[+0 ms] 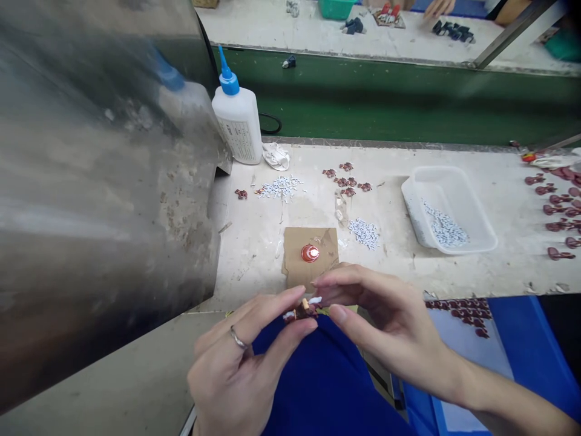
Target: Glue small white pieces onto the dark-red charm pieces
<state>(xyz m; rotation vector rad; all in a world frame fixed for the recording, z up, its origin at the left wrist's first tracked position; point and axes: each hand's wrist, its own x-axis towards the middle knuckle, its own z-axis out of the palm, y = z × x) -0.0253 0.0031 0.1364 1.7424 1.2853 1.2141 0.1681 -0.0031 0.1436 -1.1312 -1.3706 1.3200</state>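
Between the thumb and forefinger of my left hand (245,357) is a small brown figurine (305,309) with tan and pale bluish-white parts. My right hand (381,309) is just to its right, thumb and forefinger apart, with nothing visible between them. Beyond my hands, a piece of cardboard (295,266) lies on the bench with a shiny orange-red blob (310,253) on it. Small white-blue pieces lie in a near pile (364,234) and a farther pile (280,188). Several brown figurines (347,182) rest behind them.
A white bottle with a blue nozzle (238,124) stands beside a large metal housing (113,181). At right is a plastic tub (488,239) holding more white-blue pieces. Brown parts (560,226) line the bench's right end. Across the green divider, another person's hand (439,7) shows.
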